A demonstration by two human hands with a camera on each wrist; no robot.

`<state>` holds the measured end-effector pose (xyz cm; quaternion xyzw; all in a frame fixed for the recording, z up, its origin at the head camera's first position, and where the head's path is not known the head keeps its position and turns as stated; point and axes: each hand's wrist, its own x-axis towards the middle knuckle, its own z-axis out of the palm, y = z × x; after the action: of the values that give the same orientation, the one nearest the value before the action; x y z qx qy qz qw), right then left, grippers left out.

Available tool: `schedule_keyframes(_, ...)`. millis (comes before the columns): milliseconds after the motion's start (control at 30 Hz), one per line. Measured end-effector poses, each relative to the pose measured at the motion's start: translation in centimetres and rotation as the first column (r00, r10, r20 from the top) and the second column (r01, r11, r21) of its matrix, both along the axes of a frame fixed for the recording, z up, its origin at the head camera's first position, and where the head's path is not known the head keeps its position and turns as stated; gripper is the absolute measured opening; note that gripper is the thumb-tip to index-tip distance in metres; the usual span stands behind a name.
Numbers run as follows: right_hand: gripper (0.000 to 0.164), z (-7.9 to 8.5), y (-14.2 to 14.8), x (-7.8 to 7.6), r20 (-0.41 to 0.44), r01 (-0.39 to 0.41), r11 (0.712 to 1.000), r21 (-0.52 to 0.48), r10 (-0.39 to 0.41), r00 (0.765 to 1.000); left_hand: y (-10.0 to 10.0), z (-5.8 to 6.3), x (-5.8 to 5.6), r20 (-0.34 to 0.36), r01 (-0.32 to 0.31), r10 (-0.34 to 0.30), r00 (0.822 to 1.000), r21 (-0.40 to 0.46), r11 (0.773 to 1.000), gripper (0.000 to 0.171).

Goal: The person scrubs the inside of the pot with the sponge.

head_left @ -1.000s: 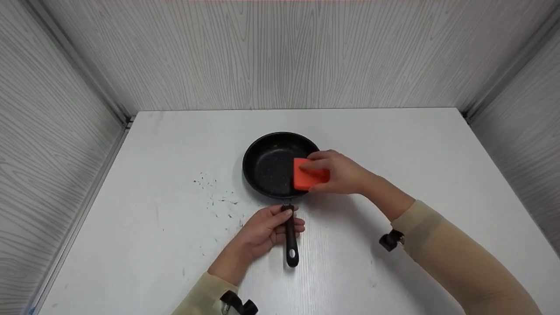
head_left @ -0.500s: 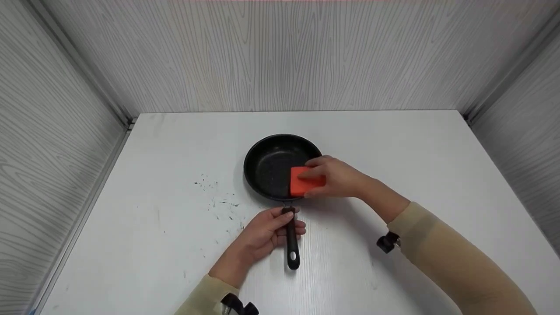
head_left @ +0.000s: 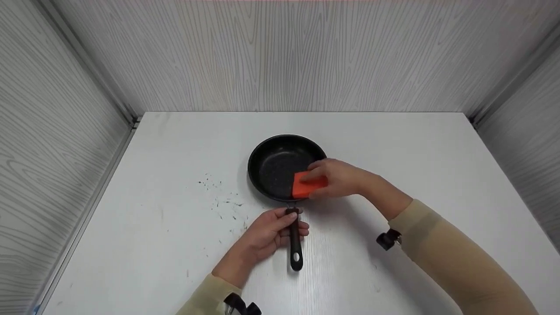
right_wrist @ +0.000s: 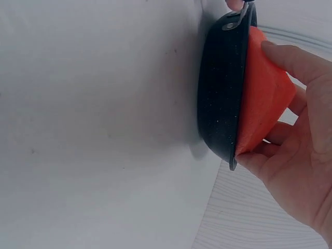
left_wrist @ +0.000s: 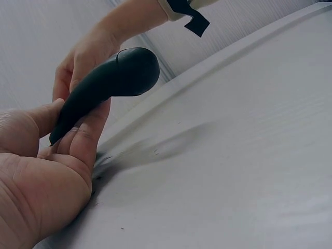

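A black frying pan (head_left: 275,168) sits near the middle of the white table, its handle (head_left: 295,249) pointing toward the person. The left hand (head_left: 269,232) grips the handle close to the pan, thumb on top and fingers beneath. In the left wrist view the handle's rounded end (left_wrist: 137,71) sticks out past the fingers. An orange-red sponge (head_left: 306,186) is in the right hand (head_left: 339,177), pinched between thumb and fingers at the pan's near right side. From the right wrist, the sponge (right_wrist: 264,91) shows against the inside of the rim; its lower part is hidden by the pan wall.
Dark specks and smears (head_left: 225,202) mark the table (head_left: 175,153) left of the pan. Wood-grain panels (head_left: 306,52) rise at the back and on both sides. Black camera mounts (head_left: 388,239) are strapped to both sleeves.
The right hand has moved the sponge along the pan's right side toward the handle and the person. The left hand keeps its grip. The whole head view has shifted slightly.
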<state>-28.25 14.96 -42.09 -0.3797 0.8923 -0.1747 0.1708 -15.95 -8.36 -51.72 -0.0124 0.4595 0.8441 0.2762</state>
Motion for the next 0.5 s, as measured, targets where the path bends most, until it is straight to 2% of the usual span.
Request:
schedule_keyframes(367, 0.052, -0.6, -1.1, -0.6, 0.079, -0.013, 0.999, -0.045, 0.016, 0.997, -0.1, 0.0, 0.0, 0.010, -0.005, 0.005, 1.000, 0.005, 1.000, 0.038)
schedule_keyframes(500, 0.051, -1.1, -1.5, -0.6, 0.113, 0.007, 0.998, -0.067, 0.000, 0.994, 0.0, 0.1, 0.0, 0.004, 0.001, -0.001, 1.000, 0.012, 1.000, 0.039)
